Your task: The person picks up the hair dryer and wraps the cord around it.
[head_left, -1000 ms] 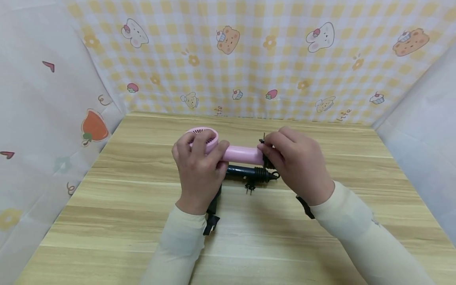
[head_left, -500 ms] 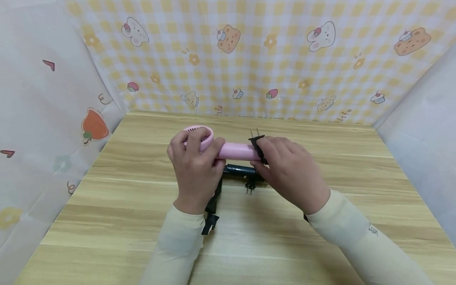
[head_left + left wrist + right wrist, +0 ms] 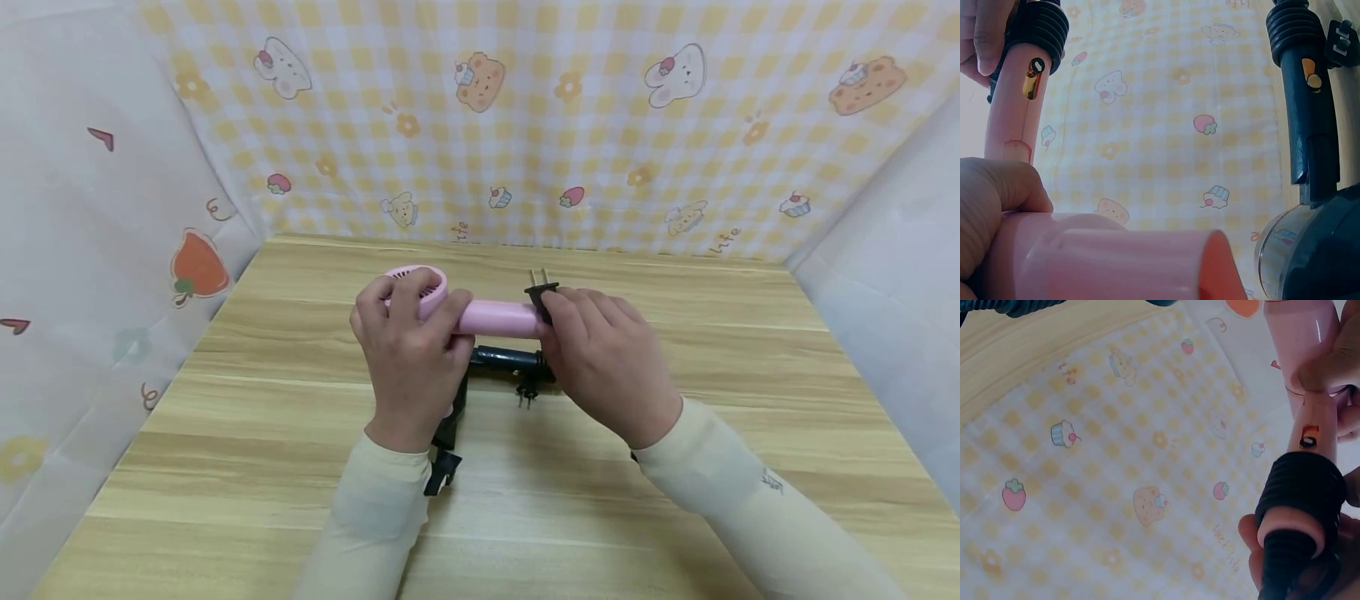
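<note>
In the head view a pink hair dryer is held level above the table. My left hand grips its round head, fingers over the vented back. At the handle's far end my right hand holds the wound black cord and its two-pin plug, prongs toward the back. The right wrist view shows the cord coiled tightly round the pink handle. Just below lies a dark blue hair dryer, its cord likewise wrapped round the handle and its plug sticking out; my left hand hides its head.
Both dryers are over a wooden table. A yellow checked cloth with cartoon prints hangs behind it, and white sheets stand at the sides. A black strap piece hangs by the left wrist.
My right hand has shifted left and the plug has turned, so both prongs now show. The pink hair dryer has moved slightly left with my left hand still gripping it.
</note>
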The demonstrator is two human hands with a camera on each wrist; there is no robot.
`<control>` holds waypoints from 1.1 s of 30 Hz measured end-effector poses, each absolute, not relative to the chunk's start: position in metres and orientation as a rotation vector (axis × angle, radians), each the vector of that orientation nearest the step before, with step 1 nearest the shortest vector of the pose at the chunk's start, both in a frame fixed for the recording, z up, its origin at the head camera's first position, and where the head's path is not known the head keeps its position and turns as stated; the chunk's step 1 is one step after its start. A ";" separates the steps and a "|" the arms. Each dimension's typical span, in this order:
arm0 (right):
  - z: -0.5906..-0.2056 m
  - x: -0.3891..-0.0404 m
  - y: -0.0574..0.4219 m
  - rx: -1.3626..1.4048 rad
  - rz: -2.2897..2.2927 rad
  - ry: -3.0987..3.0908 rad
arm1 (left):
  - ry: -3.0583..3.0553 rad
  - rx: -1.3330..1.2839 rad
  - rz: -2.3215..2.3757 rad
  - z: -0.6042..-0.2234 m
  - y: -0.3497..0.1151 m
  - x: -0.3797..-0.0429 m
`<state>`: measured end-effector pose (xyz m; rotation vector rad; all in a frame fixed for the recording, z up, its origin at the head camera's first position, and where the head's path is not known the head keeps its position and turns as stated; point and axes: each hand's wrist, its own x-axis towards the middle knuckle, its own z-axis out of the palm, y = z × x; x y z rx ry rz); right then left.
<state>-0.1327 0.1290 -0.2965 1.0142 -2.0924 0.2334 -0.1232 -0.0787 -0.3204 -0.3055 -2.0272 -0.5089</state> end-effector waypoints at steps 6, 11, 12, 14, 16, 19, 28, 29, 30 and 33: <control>-0.297 -0.132 0.125 0.984 0.198 -2.033 | -2.017 -0.294 -0.509 -0.319 -0.078 -0.122; -0.299 -0.132 0.125 0.968 0.099 -2.052 | -2.013 -0.279 -0.493 -0.317 -0.078 -0.122; -0.299 -0.132 0.125 0.970 0.075 -2.082 | -2.015 -0.275 -0.488 -0.317 -0.078 -0.122; -0.299 -0.132 0.127 0.968 0.010 -2.140 | -2.020 -0.271 -0.482 -0.317 -0.078 -0.122; -0.300 -0.132 0.128 0.961 -0.049 -2.182 | -2.022 -0.276 -0.478 -0.316 -0.077 -0.121; -0.300 -0.136 0.130 0.943 -0.052 -2.191 | -2.008 -0.294 -0.458 -0.316 -0.075 -0.121; -0.286 -0.146 0.137 1.133 0.249 -2.445 | -1.926 -0.346 -0.398 -0.320 -0.073 -0.121; -0.283 -0.149 0.138 1.172 0.287 -2.481 | -1.921 -0.349 -0.395 -0.320 -0.073 -0.121; -0.280 -0.151 0.139 1.210 0.324 -2.523 | -1.917 -0.353 -0.394 -0.319 -0.073 -0.120; -0.270 -0.158 0.143 1.306 0.464 -2.690 | -1.897 -0.365 -0.389 -0.318 -0.072 -0.119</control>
